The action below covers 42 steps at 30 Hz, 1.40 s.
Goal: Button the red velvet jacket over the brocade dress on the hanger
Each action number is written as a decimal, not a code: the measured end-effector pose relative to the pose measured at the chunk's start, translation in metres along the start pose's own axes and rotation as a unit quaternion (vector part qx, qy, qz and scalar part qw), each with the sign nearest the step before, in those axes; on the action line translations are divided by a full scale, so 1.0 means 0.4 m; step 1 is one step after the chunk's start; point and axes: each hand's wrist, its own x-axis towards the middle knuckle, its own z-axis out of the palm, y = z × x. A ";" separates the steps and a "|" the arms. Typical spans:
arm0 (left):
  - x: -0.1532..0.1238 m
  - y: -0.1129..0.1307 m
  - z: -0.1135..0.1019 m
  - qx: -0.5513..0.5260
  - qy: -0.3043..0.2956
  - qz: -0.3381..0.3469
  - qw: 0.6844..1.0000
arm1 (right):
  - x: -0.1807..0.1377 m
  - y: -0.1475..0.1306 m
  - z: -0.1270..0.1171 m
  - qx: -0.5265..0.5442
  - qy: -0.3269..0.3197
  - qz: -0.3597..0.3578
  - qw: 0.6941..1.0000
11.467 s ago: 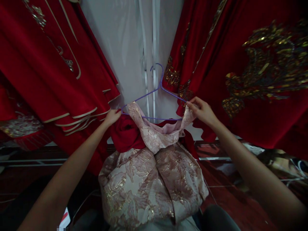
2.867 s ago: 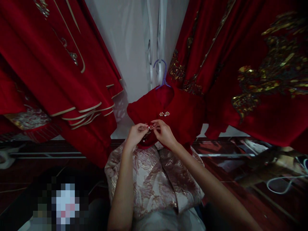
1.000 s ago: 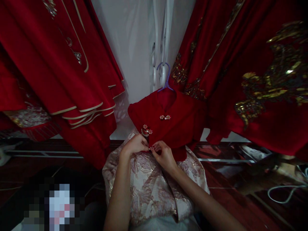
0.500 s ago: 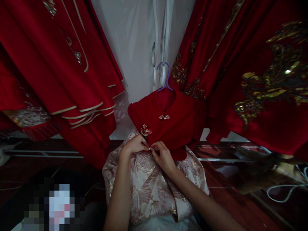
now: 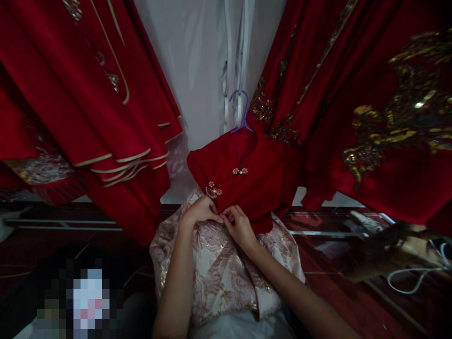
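1. Largest in my head view are the red hanging garments on the left (image 5: pixel 116 122) and the red hanging garments on the right (image 5: pixel 325 160), the latter carrying gold sequin work.
2. Between them I see a pale wall (image 5: pixel 190 52).
3. Below it, a pink-and-silver brocade garment (image 5: pixel 219 268) spreads towards me, under both forearms.
4. The red top (image 5: pixel 263 183) lies in the middle of my view, covering the brocade's upper part.
5. Both hands meet at the red top's lower front edge: the left hand (image 5: pixel 202 210) and the right hand (image 5: pixel 240 227) pinch there, fingertips touching or nearly so. Whatever sits between the fingertips is too small for me to make out.
6. A purple hanger (image 5: pixel 244 120) rises hook-up from the red top's neckline.
7. Smallest are two jewelled ornaments: an upper clasp (image 5: pixel 240 171) below the neckline, and a lower clasp (image 5: pixel 213 190) just above the left hand.
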 end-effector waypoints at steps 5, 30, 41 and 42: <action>-0.002 -0.003 -0.002 0.006 0.004 0.004 1.000 | 0.001 0.006 -0.001 0.004 0.003 0.004 1.000; -0.041 0.025 -0.030 -0.136 -0.026 -0.002 0.990 | 0.066 -0.049 -0.142 0.052 0.024 0.041 0.998; -0.009 0.011 -0.003 -0.006 0.035 0.004 0.999 | 0.043 0.047 -0.041 0.095 -0.087 0.063 0.990; -0.009 0.011 -0.002 -0.008 0.035 0.000 0.999 | 0.043 0.048 -0.040 0.099 -0.086 0.065 0.989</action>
